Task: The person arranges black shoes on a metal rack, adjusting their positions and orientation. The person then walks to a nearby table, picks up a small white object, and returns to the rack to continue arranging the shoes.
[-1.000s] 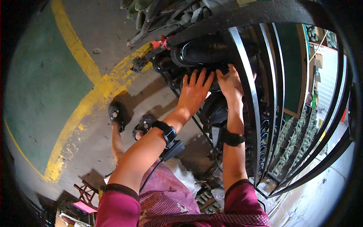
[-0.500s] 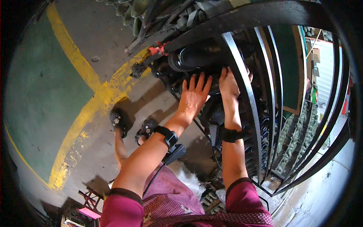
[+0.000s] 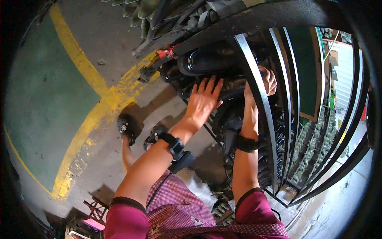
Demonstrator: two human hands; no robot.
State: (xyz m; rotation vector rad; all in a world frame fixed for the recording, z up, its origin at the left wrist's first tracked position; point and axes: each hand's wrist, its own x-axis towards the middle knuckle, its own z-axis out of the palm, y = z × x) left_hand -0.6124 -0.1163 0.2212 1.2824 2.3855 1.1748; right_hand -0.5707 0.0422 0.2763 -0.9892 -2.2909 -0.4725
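My left hand (image 3: 202, 101) lies flat with fingers spread on a shiny black boot (image 3: 232, 85), which rests on its side on a dark metal rack (image 3: 254, 75). Another glossy black boot (image 3: 213, 59) lies just beyond my fingertips. Partly behind a rack bar, my right hand (image 3: 267, 81) has its fingers curled at the right end of the nearer boot. What lies within those fingers is hidden. Dark straps with small black devices circle both my wrists.
Curved black bars (image 3: 292, 79) stand on the right, with rows of greenish shoe-shaped pieces (image 3: 314, 147) behind them. A red cloth (image 3: 167, 51) hangs at the rack's left end. Yellow lines (image 3: 107, 97) mark the floor, and my feet in dark clogs (image 3: 126, 125) stand left of the rack.
My right hand has slid right along the boot, passing behind the rack bar, with its fingers now curled. My left hand stays almost in place on the boot.
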